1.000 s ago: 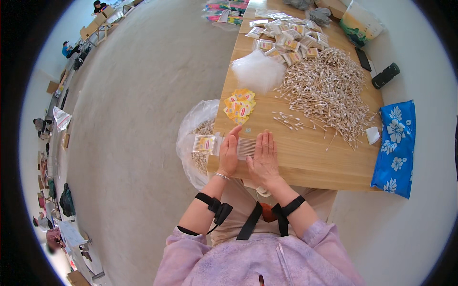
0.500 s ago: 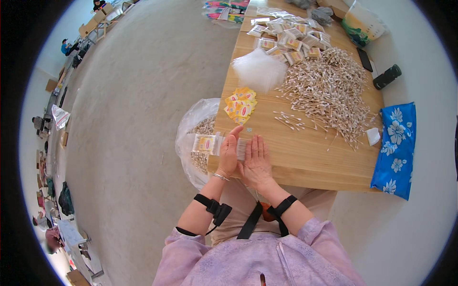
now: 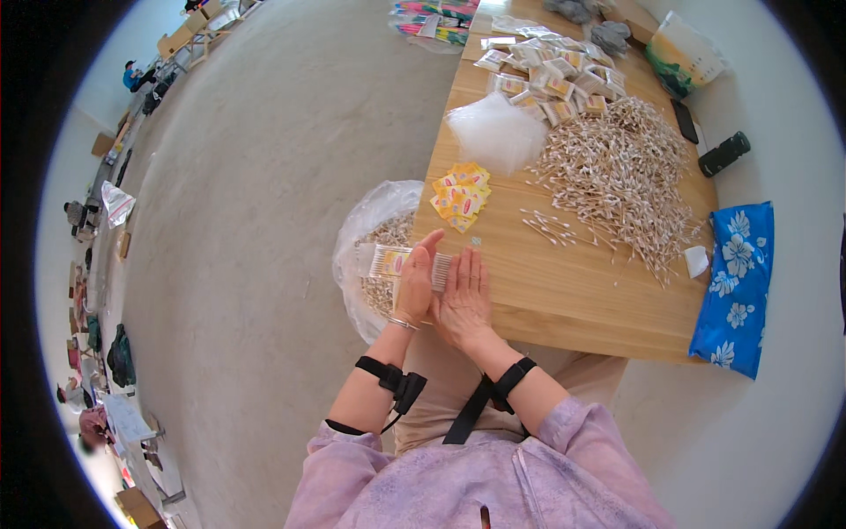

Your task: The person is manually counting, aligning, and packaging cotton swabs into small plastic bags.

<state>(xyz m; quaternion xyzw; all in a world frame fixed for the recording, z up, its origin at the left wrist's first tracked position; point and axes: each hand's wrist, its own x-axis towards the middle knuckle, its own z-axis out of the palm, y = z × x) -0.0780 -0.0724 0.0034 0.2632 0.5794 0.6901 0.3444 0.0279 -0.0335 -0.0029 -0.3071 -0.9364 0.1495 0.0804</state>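
Note:
A small clear packet (image 3: pixel 386 262) with cotton swabs and a yellow card lies at the table's left edge, partly jutting past it. My left hand (image 3: pixel 415 280) stands on edge across its right part, fingers straight. Between my hands shows a row of cotton swabs (image 3: pixel 441 272); whether they are inside the packet is hidden by the left hand. My right hand (image 3: pixel 464 304) lies flat with fingers stretched out, its index side against the swabs' right ends. Yellow printed cards (image 3: pixel 461 196) are fanned out just beyond my hands.
A big heap of loose swabs (image 3: pixel 617 176) covers the right side, with a few swabs (image 3: pixel 548 227) apart. Clear bags (image 3: pixel 498 132) and filled packets (image 3: pixel 555 79) lie farther off. A plastic sack of swabs (image 3: pixel 352 286) stands below the left edge; a blue flowered pouch (image 3: pixel 733 291) is at right.
The whole view has shifted a little. Both hands and the swab row have moved left relative to the table, and my left hand now covers more of the packet.

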